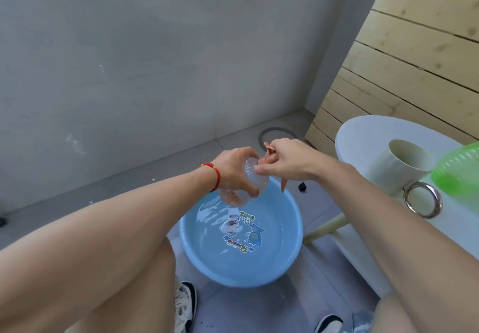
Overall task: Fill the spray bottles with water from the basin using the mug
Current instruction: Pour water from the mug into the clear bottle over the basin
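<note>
The basin point(285, 242), blue and holding water, sits on the floor between the feet. A white counter point(363, 136) stands at the right, carrying the mug point(396, 167) and a green bottle point(458, 172). A clear bottle point(252, 177) is held above the basin's far rim, gripped round its ribbed body by the left hand point(233, 172). Its orange spray head point(270, 151) is pinched by the right hand point(287, 161). The thin plastic is judged light, easily squeezed and slippery when wet; it is best held by the ribs.
</note>
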### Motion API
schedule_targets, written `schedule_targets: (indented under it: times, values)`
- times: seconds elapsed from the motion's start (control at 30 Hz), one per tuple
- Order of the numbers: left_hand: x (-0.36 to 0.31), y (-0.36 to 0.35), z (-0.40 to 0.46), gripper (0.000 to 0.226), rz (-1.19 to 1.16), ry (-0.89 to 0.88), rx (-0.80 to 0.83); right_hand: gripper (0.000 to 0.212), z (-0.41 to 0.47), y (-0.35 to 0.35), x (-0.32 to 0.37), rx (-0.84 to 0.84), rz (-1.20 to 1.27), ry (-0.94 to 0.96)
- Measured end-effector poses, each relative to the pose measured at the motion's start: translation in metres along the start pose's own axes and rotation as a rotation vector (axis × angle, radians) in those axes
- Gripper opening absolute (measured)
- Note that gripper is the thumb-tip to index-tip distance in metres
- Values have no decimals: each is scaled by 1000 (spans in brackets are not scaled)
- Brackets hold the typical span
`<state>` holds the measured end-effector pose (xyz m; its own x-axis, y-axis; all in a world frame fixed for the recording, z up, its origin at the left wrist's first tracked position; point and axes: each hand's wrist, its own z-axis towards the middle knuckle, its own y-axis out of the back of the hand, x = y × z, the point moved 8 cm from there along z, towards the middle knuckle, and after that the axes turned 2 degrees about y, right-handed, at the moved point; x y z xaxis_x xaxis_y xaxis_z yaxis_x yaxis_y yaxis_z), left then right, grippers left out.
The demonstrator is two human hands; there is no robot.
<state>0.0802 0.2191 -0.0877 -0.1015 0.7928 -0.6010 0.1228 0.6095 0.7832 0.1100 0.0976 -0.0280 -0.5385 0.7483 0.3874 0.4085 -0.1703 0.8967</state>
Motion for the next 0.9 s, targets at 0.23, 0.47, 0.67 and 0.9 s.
schedule_targets:
  times: [0.23, 0.47, 0.67, 0.9]
  values:
    - [-10, -2, -2, 74, 16, -46, 2, 69, -5, 0, -10, -42, -46, -116]
    - [-20, 1, -2, 74, -31, -62, -53, 46, -10, 18, -2, -158, -87, -122]
    - [-17, 3, -4, 83, -15, -41, -52, 40, -10, 5, 1, -34, -12, -132]
    - [-19, 3, -7, 83, -10, -65, -55, 49, -15, 6, -1, -2, 0, -184]
